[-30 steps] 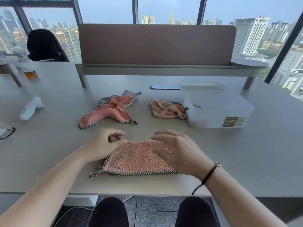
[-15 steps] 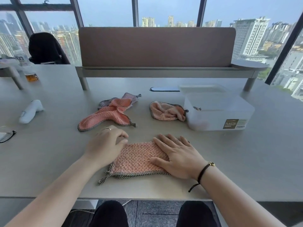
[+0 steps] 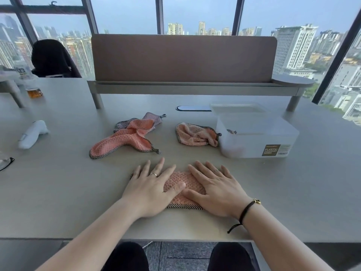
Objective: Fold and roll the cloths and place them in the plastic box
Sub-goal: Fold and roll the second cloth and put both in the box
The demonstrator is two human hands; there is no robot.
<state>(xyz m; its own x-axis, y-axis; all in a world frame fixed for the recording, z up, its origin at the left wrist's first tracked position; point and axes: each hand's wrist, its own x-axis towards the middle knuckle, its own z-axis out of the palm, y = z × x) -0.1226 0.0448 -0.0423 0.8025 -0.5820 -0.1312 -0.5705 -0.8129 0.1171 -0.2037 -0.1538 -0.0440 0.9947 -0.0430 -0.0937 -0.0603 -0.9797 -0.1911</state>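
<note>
A folded pink waffle cloth (image 3: pixel 182 183) with a checked border lies flat on the table near me. My left hand (image 3: pixel 151 187) presses flat on its left part, fingers spread. My right hand (image 3: pixel 215 189) presses flat on its right part, fingers spread too. Farther back lie a crumpled pink cloth over a grey one (image 3: pixel 127 138) and a bunched pale pink cloth (image 3: pixel 196 135). The translucent plastic box (image 3: pixel 257 137) stands open at the right, touching the bunched cloth. Its inside is hard to see.
The box lid (image 3: pixel 237 108) lies behind the box. A white handheld device (image 3: pixel 32 133) and glasses (image 3: pixel 5 163) sit at the left. A drink bottle (image 3: pixel 31 83) stands far left. A desk divider with a shelf (image 3: pixel 183 87) spans the back.
The cloth went from a wider spread to a narrower folded shape. My left hand opened from a pinch and now lies flat on it; both hands shifted slightly forward.
</note>
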